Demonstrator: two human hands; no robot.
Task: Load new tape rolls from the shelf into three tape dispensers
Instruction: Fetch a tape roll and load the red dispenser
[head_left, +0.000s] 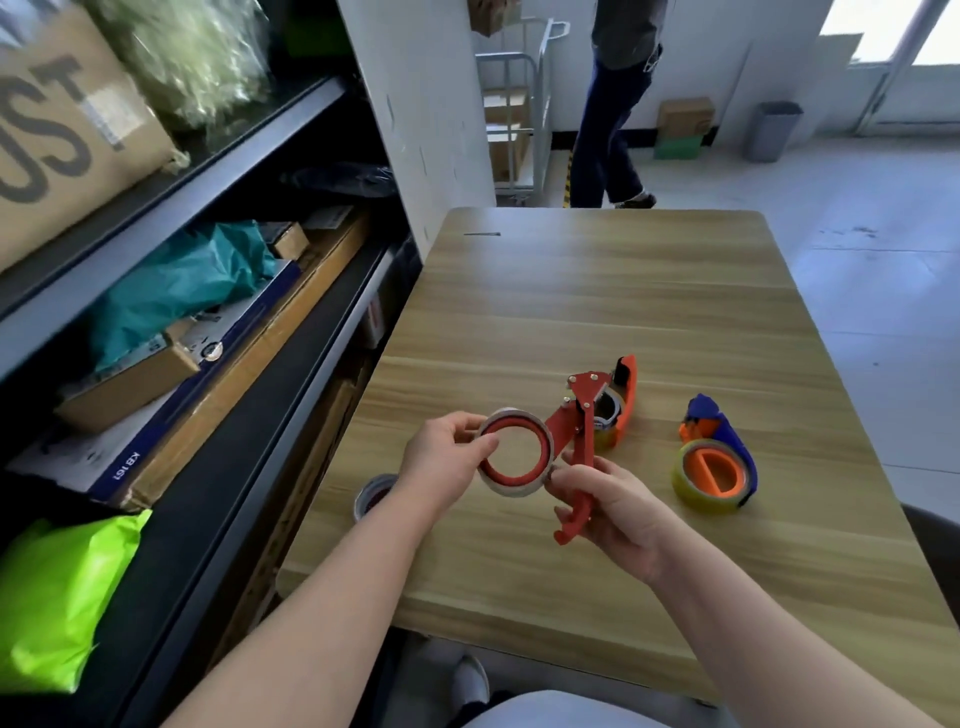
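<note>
1. My left hand (447, 457) pinches the tape roll (514, 453) on the red dispenser (576, 441), mid-frame above the tabletop (597, 291).
2. My right hand (608, 514) is closed around that dispenser's handle.
3. Right of centre, a blue dispenser (719, 457) lies loaded; another roll (374, 496) sits under my left wrist.

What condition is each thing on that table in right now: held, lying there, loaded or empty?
Left hand: grip closed on the tape roll with the red core, lifted off the table.
Right hand: grip closed on the red metal dispenser.
Orange plastic dispenser: lying on the wooden table.
Blue dispenser with yellowish tape: loaded, lying flat.
Spare tape roll: lying at the table's edge.
</note>
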